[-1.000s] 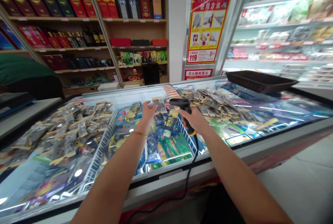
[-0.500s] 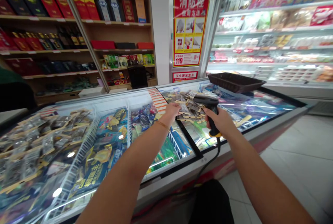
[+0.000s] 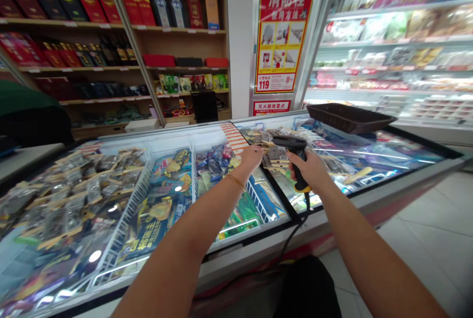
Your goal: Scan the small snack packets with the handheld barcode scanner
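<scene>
My right hand (image 3: 312,170) is wrapped round the grip of a black barcode scanner (image 3: 290,142) with a yellow-trimmed base. Its black cable (image 3: 291,237) hangs down over the freezer's front edge. Left of the scanner head, my left hand (image 3: 253,158) is closed with the fingertips pressed together; what they hold, if anything, I cannot make out. Just beyond its fingers lie many small clear packets on tan card (image 3: 275,154), spread on the glass of the chest freezer (image 3: 236,251). The scanner's head is over these packets.
A larger heap of similar packets (image 3: 70,190) lies on the freezer's left part. Behind the scanner, a dark brown tray (image 3: 349,118) rests on the glass. Shelves of boxes (image 3: 166,45) stand behind; a person in green (image 3: 29,106) is at far left.
The view has turned left, so the surroundings sit further right. A small packet showed at my left fingertips before; now it cannot be made out there. My right hand still holds the scanner.
</scene>
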The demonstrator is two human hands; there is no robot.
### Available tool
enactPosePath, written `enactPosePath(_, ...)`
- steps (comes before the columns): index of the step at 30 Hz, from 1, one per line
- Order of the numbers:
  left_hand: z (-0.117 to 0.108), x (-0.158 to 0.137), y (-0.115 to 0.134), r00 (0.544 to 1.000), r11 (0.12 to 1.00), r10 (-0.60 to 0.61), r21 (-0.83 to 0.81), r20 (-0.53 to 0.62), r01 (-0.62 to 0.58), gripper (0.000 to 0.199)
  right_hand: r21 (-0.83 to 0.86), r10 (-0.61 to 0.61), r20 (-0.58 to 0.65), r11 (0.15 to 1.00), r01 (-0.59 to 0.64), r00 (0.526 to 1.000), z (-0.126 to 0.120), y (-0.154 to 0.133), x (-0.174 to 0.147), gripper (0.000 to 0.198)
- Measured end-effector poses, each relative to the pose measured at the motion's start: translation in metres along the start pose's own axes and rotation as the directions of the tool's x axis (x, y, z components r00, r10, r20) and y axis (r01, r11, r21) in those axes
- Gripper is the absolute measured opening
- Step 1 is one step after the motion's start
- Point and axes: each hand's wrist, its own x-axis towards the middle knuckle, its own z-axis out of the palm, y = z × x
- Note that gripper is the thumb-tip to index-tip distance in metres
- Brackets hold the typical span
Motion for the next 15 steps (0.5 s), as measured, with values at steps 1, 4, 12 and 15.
enactPosePath(1,-0.012,-0.002,-0.011,0.999,1.000,-0.019,0.008,-0.029,0.019,0.025,-0.004,-0.004,0.014,1.000,0.004,1.000,0.008,-0.001,0.000,0.033)
enactPosePath(4,-0.058,-0.011,-0.050,0.988,0.991,-0.072,0.105,-0.139,0.087,0.025,0.005,-0.015,0.067,1.000,0.015,0.998,0.037,-0.005,0.001,0.033)
enactPosePath(12,-0.209,-0.063,-0.162,0.880,0.729,-0.126,0.559,-0.458,0.396,0.044,0.102,-0.037,0.253,0.995,0.012,0.967,0.135,-0.019,0.001,0.034)
enactPosePath(15,-0.238,-0.082,-0.190,0.829,0.649,-0.175,0.571,-0.531,0.503,0.045,0.137,-0.062,0.303,0.990,0.021,0.951,0.159,-0.012,-0.002,0.036)
